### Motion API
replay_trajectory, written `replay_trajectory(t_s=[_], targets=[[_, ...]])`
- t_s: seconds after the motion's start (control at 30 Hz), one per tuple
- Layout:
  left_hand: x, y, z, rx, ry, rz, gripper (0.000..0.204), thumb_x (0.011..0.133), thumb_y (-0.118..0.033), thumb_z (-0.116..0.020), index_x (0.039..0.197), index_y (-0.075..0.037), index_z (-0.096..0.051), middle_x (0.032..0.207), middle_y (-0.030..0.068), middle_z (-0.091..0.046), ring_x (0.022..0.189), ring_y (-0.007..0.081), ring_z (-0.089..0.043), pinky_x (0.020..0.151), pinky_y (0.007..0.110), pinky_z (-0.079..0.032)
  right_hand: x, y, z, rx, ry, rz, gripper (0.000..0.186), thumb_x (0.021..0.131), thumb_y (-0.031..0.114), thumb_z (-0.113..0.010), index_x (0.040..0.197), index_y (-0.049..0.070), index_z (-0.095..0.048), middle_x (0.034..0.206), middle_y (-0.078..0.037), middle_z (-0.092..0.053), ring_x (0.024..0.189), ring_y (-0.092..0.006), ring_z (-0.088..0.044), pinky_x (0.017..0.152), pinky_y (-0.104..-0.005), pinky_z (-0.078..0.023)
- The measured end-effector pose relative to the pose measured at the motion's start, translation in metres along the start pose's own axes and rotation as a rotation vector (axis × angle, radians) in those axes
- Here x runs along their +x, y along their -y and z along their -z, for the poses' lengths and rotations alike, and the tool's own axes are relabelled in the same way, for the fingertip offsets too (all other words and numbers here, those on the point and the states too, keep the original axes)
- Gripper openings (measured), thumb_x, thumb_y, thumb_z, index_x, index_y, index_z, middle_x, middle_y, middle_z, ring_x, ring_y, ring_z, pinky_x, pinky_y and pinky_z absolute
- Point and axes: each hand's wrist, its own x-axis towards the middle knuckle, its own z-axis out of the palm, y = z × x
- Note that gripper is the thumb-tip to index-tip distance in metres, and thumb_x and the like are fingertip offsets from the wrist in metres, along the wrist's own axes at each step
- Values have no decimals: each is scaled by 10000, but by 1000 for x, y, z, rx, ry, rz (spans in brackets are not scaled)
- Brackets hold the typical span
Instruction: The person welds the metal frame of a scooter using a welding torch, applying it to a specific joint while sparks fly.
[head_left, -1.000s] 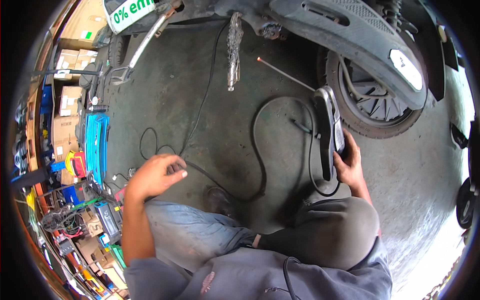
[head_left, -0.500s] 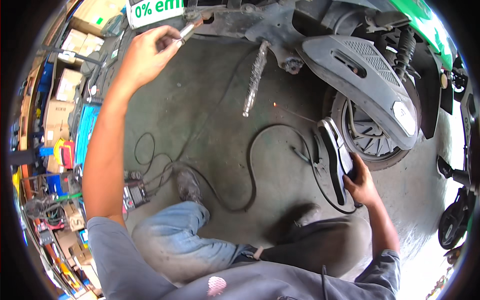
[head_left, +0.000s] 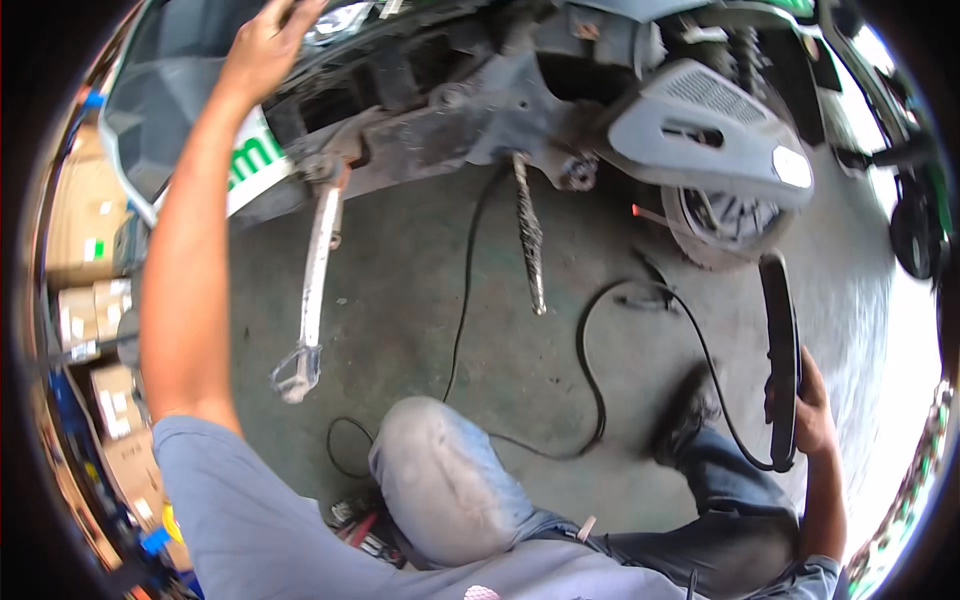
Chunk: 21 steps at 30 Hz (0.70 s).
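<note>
My right hand (head_left: 815, 405) is wrapped around a long black welding electrode holder (head_left: 781, 350), held upright at the right. A cable runs from its lower end. A thin electrode (head_left: 652, 214) with a glowing orange tip reaches left towards the wheel. My left hand (head_left: 262, 50) is raised to the scooter's body (head_left: 180, 110) at the top left. Its visible fingers look apart, and the top edge cuts some off. Below hangs a pale metal side stand (head_left: 318, 270) with a looped foot. A rough, lumpy metal rod (head_left: 529, 235) hangs from the frame (head_left: 440, 130).
The scooter's rear wheel (head_left: 725, 235) sits under a grey cover (head_left: 690, 130). Black cable (head_left: 585, 350) snakes across the floor past a clamp-like tool (head_left: 645, 295). Cardboard boxes (head_left: 85, 210) line the left side. My bent knee (head_left: 440, 450) is in front.
My left hand has let go of the side stand, which now hangs down, and moved up to the scooter's body. My right hand has moved right with the electrode holder. The view has shifted.
</note>
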Motion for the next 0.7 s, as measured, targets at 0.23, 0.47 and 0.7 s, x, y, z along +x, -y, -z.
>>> replay_trajectory(t_s=[0.23, 0.47, 0.7], targets=[[1, 14, -23, 252, 483, -79, 787, 959, -719, -445, 1239, -18, -668, 1210, 220, -678, 1175, 398, -618, 998, 414, -457, -81, -54, -135, 458, -392, -2, 748, 939, 25, -670, 1554, 152, -264, 956, -46, -589, 646, -127, -596, 506, -273, -520], [3, 36, -34, 210, 421, -72, 813, 951, -712, -483, 1309, 3, -636, 1307, 226, -649, 1252, 385, -589, 1059, 396, -433, -61, -86, -272, 546, -499, 57, 550, 949, 9, -651, 1411, 97, -363, 933, -44, -604, 642, -99, -592, 521, -245, -497], [7, 57, -27, 216, 392, -66, 695, 981, -585, -556, 1270, 39, -648, 1265, 249, -667, 1228, 365, -622, 1051, 365, -443, -16, -84, -276, 601, -383, 79, 505, 941, 23, -666, 1320, 87, -338, 930, -60, -580, 645, -117, -587, 504, -250, -488]])
